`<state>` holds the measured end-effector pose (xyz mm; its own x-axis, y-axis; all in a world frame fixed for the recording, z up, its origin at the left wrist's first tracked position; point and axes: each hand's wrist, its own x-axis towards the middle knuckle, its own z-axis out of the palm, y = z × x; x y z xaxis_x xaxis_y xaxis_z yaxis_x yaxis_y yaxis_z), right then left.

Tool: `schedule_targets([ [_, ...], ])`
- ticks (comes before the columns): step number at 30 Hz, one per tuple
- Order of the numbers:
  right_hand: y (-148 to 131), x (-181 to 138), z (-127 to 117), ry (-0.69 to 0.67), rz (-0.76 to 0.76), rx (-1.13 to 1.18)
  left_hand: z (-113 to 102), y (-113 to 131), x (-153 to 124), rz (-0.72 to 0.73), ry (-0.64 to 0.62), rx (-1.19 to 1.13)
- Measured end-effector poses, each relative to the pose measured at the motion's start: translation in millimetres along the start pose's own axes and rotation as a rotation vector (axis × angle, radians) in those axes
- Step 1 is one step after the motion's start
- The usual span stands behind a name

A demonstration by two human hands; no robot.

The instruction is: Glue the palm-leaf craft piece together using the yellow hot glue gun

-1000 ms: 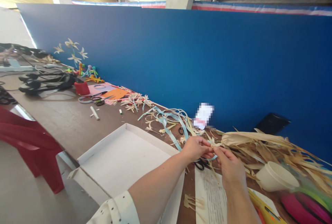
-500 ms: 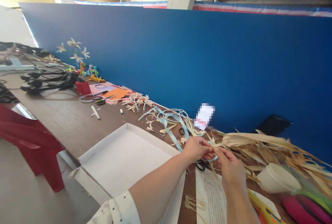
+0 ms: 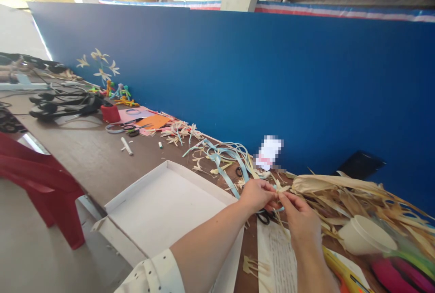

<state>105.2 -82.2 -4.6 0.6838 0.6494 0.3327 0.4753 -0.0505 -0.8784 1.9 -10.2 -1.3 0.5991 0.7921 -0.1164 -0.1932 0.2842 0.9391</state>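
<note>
Little has moved since the earlier frames: the two hands have been kept together at the same spot over the desk [image 3: 88,157], and only the view has drifted slightly. A small husk piece [image 3: 280,188] is held between them above the middle of the desk's width, nearer its right end, with the scissors [image 3: 263,216] lying just below. The left hand [image 3: 257,195] is closed, its fingertips pinching the piece from the left. The right hand [image 3: 301,220] is brought against it, thumb and forefinger pressed together on the piece's base. A loop of blue ribbon [image 3: 279,208] is seen under the fingers, but whether it is gripped cannot be told. More husks [image 3: 340,193] are heaped along the far edge to the right, with a cup [image 3: 362,236] in front of them, and a white tray [image 3: 163,207] overhangs the near edge to the left. The step in hand is judged to be shaping or binding the piece at its base. For the next move, a steady pinch by the left fingers would be needed while the right ones are worked finely, since dry husk is likely to split if it is bent hard.
</note>
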Motion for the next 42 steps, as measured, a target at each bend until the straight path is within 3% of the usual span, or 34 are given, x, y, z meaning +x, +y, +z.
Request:
schedule_targets([
  [18,-1,1,-2,-0.063,0.071,-0.065,3,-4,0,0.038,0.061,0.003],
  [42,-6,2,-6,-0.124,0.010,-0.258,-1,-20,12,0.008,0.065,0.127],
])
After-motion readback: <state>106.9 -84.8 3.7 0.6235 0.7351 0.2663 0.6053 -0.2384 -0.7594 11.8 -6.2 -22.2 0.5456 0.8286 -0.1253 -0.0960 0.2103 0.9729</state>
